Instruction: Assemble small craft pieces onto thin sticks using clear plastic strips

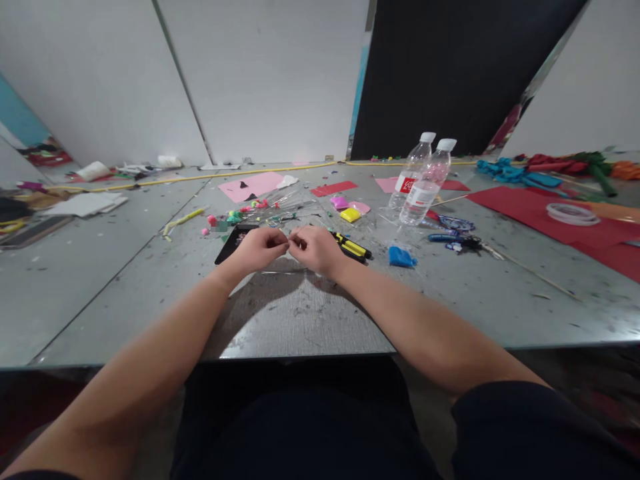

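Note:
My left hand (261, 247) and my right hand (316, 249) meet above the table, fingertips pinched together and almost touching. Whatever sits between the fingers is too small to make out. Partly behind my left hand lies a black phone (231, 245), its screen facing up. A yellow-and-black tool (353, 247), perhaps a utility knife, rests just beyond my right hand. To the right of it is a blue packet (401, 257). Farther back lie a yellow packet (351, 215) and a pink packet (339, 203). Small coloured beads or pompoms (234, 217) are scattered behind the phone.
Two clear water bottles (416, 205) with white caps stand at the back right. Pliers (445, 237) and a thin stick (533, 270) lie at right, near red sheets (525, 212) and a tape roll (573, 214). A yellow cord (185, 176) runs along the back.

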`<control>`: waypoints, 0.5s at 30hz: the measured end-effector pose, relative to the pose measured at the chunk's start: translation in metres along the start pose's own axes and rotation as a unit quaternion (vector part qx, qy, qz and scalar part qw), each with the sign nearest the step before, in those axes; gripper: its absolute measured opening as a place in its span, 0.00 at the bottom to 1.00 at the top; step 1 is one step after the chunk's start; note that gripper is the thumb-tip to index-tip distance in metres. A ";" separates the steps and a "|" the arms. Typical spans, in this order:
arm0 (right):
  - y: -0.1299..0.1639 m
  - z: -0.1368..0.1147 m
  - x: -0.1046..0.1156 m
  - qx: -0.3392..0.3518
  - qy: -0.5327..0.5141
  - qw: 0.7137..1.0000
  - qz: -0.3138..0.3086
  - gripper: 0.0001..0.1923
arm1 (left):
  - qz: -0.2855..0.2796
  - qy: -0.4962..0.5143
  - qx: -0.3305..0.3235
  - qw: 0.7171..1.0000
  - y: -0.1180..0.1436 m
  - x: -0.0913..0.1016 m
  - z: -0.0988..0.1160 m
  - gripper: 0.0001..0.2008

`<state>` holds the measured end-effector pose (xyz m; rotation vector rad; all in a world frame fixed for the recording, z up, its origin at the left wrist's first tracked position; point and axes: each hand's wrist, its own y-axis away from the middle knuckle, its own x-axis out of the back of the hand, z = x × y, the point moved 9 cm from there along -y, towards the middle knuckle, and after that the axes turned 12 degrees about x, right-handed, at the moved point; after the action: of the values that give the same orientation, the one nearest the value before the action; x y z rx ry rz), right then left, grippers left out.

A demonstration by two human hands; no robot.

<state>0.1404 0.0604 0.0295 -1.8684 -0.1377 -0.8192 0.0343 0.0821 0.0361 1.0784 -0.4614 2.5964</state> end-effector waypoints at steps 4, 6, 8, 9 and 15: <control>-0.001 -0.003 0.003 0.003 -0.020 1.000 0.008 0.06 | -0.025 0.027 0.003 0.999 0.000 -0.003 0.000 0.09; -0.002 -0.004 0.003 0.003 -0.024 1.000 0.007 0.07 | -0.031 0.039 -0.001 0.999 0.000 -0.003 0.001 0.08; -0.002 -0.004 0.003 -0.003 -0.028 1.000 0.001 0.07 | -0.028 0.036 -0.005 0.999 0.002 -0.003 0.002 0.08; -0.002 -0.004 0.002 -0.007 -0.029 1.000 -0.002 0.07 | -0.025 0.033 -0.002 0.999 0.002 -0.003 0.001 0.08; 0.000 -0.002 0.005 -0.016 -0.033 0.999 0.002 0.08 | -0.010 0.031 0.042 0.999 0.002 0.001 -0.006 0.10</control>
<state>0.1426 0.0573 0.0329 -1.9257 -0.1637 -0.7601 0.0290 0.0828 0.0328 1.0186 -0.3280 2.6447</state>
